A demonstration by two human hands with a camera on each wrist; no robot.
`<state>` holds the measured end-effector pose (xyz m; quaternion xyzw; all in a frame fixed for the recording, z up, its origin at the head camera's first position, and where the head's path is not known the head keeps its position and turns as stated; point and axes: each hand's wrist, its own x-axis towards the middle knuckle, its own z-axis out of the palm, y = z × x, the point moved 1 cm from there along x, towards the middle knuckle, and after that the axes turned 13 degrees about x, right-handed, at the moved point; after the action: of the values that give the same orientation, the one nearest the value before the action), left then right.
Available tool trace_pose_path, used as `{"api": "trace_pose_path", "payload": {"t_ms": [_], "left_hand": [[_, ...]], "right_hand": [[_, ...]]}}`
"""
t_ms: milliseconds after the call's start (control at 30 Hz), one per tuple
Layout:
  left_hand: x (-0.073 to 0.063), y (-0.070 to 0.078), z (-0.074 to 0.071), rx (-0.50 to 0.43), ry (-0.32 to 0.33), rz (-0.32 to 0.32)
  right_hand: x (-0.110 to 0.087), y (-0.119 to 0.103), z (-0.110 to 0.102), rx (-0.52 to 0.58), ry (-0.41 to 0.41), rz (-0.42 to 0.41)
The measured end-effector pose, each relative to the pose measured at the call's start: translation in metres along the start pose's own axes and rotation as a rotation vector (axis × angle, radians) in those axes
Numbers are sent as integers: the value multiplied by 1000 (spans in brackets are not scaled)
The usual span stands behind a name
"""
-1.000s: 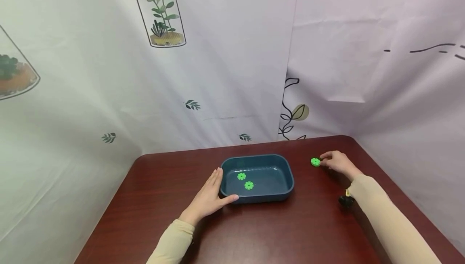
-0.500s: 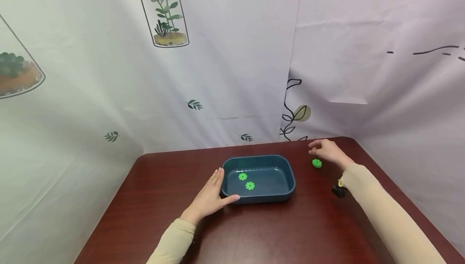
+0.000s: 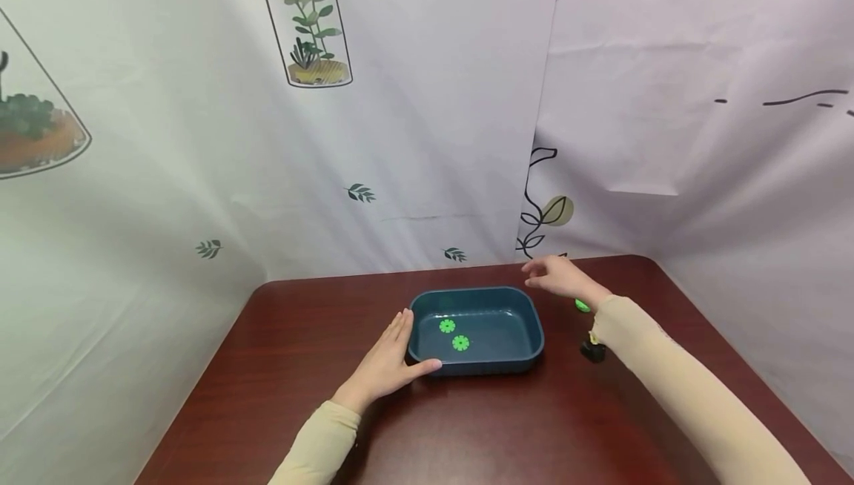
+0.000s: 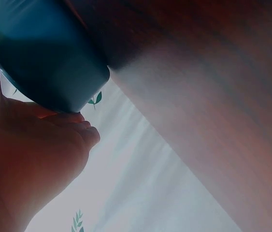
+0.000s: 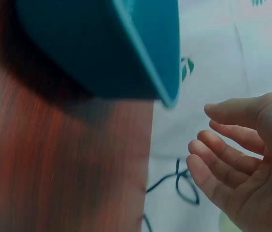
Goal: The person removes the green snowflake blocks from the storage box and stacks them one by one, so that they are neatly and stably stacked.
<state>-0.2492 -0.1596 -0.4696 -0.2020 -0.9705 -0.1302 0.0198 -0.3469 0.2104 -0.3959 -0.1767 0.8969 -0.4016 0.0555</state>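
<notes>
A dark blue rectangular dish [image 3: 490, 368] stands on the table. Two green notched plastic discs [image 3: 461, 342] lie in its left half. My left hand [image 3: 383, 366] rests against the dish's left end, fingers straight along the wall and thumb at the front left corner. In the left wrist view that hand touches the dish wall. My right hand [image 3: 559, 277] hovers above the table just right of the dish's back corner. Its fingers are loosely bent and apart, holding nothing visible in the right wrist view. Another green disc [image 3: 583, 305] lies on the table, partly hidden beneath the right wrist.
The reddish-brown table [image 3: 507, 433] ends at a white printed cloth [image 3: 434, 136] hanging behind and at both sides. A small black device [image 3: 592, 349] sits under the right sleeve cuff.
My right hand has left the green disc at the right and moved left toward the dish; that disc stays on the table. The left hand keeps its place at the dish.
</notes>
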Motion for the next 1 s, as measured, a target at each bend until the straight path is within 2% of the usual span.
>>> {"api": "trace_pose_path", "payload": {"t_ms": [500, 700, 1000], "left_hand": [[-1, -2, 1, -12, 8, -13], [-1, -3, 1, -13, 5, -22], [0, 1, 0, -35, 6, -1]], "right_hand": [[18, -40, 38, -38, -189, -127], [23, -51, 53, -121, -321, -200], [35, -63, 78, -178, -479, -225]]}}
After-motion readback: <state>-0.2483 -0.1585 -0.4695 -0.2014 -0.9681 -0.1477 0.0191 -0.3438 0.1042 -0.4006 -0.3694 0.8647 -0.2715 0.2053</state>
